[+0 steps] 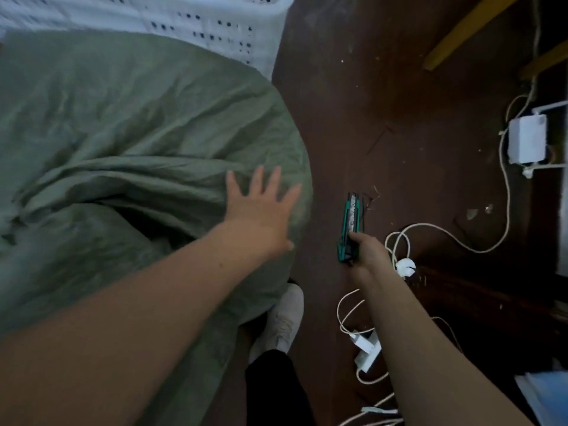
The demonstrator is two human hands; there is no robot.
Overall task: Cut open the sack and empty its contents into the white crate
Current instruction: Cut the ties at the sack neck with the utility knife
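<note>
A big, full green sack fills the left half of the view, its cloth creased and folded. Behind it at the top stands the white crate with rows of small holes in its wall. My left hand lies flat on the sack's right side, fingers spread. My right hand is to the right of the sack, low over the dark floor, gripping the handle end of a green utility knife that points away from me. The knife is apart from the sack.
White cables loop over the dark brown floor at right, with a white box and white plugs. My white shoe stands beside the sack. Yellow wooden legs cross the top right. Papers lie bottom right.
</note>
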